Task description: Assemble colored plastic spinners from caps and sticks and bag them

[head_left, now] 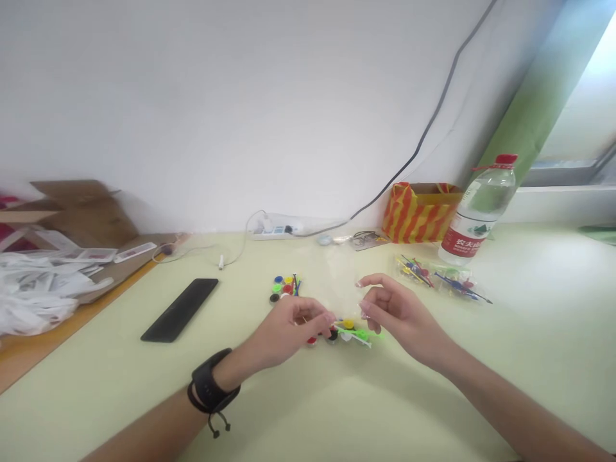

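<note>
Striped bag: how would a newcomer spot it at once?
On the white wall, follow the dark cable down to the back of the table. There, just left of the big water bottle, stands the bag, the only thing striped red and yellow.

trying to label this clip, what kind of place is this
Perhaps a room with a makeshift work table: a power strip by the wall, an opened cardboard box, and small bagged colourful plastic parts.

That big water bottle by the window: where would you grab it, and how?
I'd wrap the right hand around the bottle at its label, coming from the right. It stands upright, its body looks roughly round, and the striped bag crowds its left side. The red cap seems a smaller, less secure hold.
</note>
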`<state>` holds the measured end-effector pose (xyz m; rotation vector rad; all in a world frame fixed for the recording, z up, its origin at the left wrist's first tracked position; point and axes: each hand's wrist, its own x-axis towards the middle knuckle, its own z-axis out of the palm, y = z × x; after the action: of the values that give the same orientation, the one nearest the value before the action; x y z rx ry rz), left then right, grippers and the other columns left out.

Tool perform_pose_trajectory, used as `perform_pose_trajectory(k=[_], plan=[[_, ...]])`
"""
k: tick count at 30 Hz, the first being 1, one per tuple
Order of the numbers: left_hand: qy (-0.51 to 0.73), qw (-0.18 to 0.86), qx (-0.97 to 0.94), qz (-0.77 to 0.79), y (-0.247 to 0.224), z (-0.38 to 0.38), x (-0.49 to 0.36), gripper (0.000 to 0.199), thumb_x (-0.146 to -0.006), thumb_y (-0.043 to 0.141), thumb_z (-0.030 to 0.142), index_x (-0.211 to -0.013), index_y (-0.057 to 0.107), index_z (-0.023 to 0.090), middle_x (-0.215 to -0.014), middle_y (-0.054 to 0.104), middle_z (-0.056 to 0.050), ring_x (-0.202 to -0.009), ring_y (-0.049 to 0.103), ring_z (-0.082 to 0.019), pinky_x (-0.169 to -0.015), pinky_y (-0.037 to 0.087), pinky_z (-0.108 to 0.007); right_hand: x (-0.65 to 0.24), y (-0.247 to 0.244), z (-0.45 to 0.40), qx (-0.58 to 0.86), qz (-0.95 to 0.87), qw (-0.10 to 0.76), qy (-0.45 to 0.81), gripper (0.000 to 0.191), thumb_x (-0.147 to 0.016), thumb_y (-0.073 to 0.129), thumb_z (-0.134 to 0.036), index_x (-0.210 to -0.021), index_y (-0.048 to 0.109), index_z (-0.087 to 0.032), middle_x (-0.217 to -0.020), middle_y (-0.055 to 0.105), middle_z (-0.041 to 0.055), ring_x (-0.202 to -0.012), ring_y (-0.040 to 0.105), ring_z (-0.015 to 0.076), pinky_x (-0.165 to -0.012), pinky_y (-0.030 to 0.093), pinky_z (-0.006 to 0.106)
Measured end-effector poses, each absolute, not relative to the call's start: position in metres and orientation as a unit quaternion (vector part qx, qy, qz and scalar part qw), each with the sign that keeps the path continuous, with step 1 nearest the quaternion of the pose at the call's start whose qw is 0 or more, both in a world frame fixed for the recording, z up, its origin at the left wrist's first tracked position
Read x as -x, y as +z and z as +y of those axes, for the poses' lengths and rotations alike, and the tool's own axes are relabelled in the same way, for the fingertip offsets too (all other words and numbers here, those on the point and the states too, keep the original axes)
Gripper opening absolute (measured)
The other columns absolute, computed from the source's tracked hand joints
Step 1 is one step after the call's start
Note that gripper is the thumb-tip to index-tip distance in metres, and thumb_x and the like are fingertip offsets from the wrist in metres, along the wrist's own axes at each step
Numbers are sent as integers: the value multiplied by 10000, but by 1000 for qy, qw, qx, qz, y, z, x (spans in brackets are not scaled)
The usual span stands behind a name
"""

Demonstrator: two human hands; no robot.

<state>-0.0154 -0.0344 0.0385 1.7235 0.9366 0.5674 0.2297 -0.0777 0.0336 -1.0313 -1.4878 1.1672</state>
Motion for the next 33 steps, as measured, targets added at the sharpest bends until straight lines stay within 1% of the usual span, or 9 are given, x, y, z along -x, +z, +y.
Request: perform_pose_trajectory(k=[4, 9, 14, 17, 20, 23, 27, 31, 33], plan=[[212, 525, -733, 377, 48, -32, 20, 436, -976, 591, 537, -843, 763, 159, -805, 741, -63, -695, 626, -146, -627, 507, -238, -232, 31, -80, 428, -597, 482, 478, 301, -959, 672, -444, -1144, 547, -243, -694, 572, -47, -636, 561, 143, -606, 468, 291], [223, 484, -761, 369, 47, -30, 22, 340, -912, 707, 502, -888, 778, 170, -795, 758, -53, -670, 650, -145, -620, 481, -243, -233, 21, -78, 429, -581, 498, 481, 309, -954, 679, -452, -1131, 539, -241, -706, 573, -43, -652, 577, 149, -619, 479, 298], [221, 524, -737, 365, 40, -28, 25, 352, -945, 670, 481, -841, 749, 154, -824, 764, -73, -699, 649, -150, -612, 487, -241, -231, 15, -80, 413, -582, 496, 495, 304, -971, 661, -444, -1164, 523, -255, -722, 576, -42, -690, 586, 150, -651, 488, 296], [213, 516, -748, 359, 42, -23, 31, 358, -949, 666, 486, -837, 737, 153, -823, 761, -78, -696, 629, -150, -594, 468, -243, -232, 17, -83, 415, -580, 494, 497, 310, -968, 668, -436, -1178, 520, -264, -712, 560, -50, -677, 566, 145, -642, 477, 290], [206, 511, -758, 349, 44, -19, 37, 350, -945, 677, 481, -827, 722, 155, -811, 756, -75, -708, 627, -155, -641, 480, -263, -234, 22, -84, 424, -577, 491, 496, 319, -954, 688, -431, -1172, 525, -264, -695, 546, -54, -645, 538, 141, -620, 460, 288], [225, 529, -748, 332, 43, -17, 41, 313, -924, 718, 449, -807, 675, 162, -785, 717, -43, -743, 635, -151, -698, 491, -268, -235, 25, -83, 415, -575, 487, 510, 330, -951, 692, -422, -1188, 523, -267, -726, 567, -47, -637, 536, 139, -625, 460, 295], [265, 581, -696, 328, 39, -19, 38, 265, -879, 783, 411, -921, 657, 182, -888, 702, -28, -830, 666, -155, -775, 521, -275, -234, 22, -81, 395, -578, 477, 531, 338, -959, 686, -410, -1213, 513, -270, -760, 574, -44, -654, 553, 134, -660, 476, 301], [284, 588, -670, 352, 35, -21, 30, 340, -949, 689, 460, -1163, 670, 197, -1020, 745, -79, -882, 712, -186, -797, 562, -309, -230, 16, -80, 387, -582, 456, 552, 357, -962, 683, -405, -1235, 494, -273, -777, 587, -38, -678, 577, 142, -672, 496, 307], [290, 588, -671, 346, 34, -22, 28, 330, -964, 663, 468, -1111, 689, 174, -1007, 754, -95, -868, 726, -200, -787, 577, -323, -227, 14, -80, 396, -597, 437, 544, 373, -961, 682, -410, -1249, 488, -272, -819, 613, -20, -715, 605, 158, -690, 519, 323]])
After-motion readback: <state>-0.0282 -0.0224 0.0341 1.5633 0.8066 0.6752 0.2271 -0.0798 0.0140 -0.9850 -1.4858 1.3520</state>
